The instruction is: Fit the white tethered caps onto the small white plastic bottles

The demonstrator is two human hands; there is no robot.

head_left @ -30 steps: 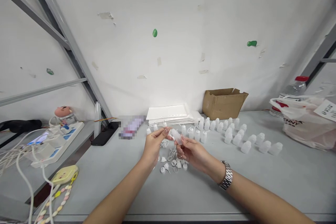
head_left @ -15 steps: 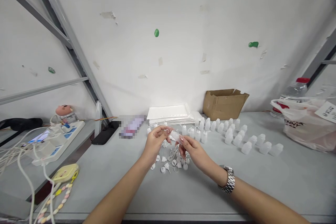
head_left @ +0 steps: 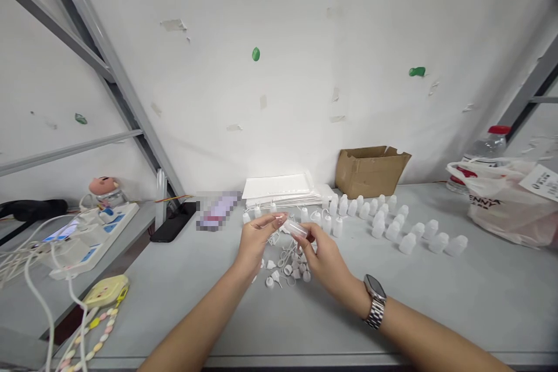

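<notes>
Both my hands meet above the grey table [head_left: 331, 325] at the middle of the view. My right hand [head_left: 325, 257], with a metal watch on the wrist, grips a small translucent white bottle [head_left: 297, 228] lying on its side. My left hand [head_left: 257, 239] pinches at the bottle's left end; what its fingertips hold is too small to make out. Below the hands lies a heap of small white caps and tips [head_left: 286, 270]. Several capped white bottles [head_left: 394, 226] stand in rows to the right.
A brown cardboard box [head_left: 370, 170] and a stack of white sheets [head_left: 281, 189] sit against the wall. A plastic bag [head_left: 508, 200] and a water bottle [head_left: 490, 148] are at the right. At the left are a power strip [head_left: 87, 238] with cables, a black phone [head_left: 172, 226] and a yellow case [head_left: 107, 290].
My right hand turned palm down, so the watch face now shows, and the bottle tilted to lie more level. The left hand stayed at the bottle's end.
</notes>
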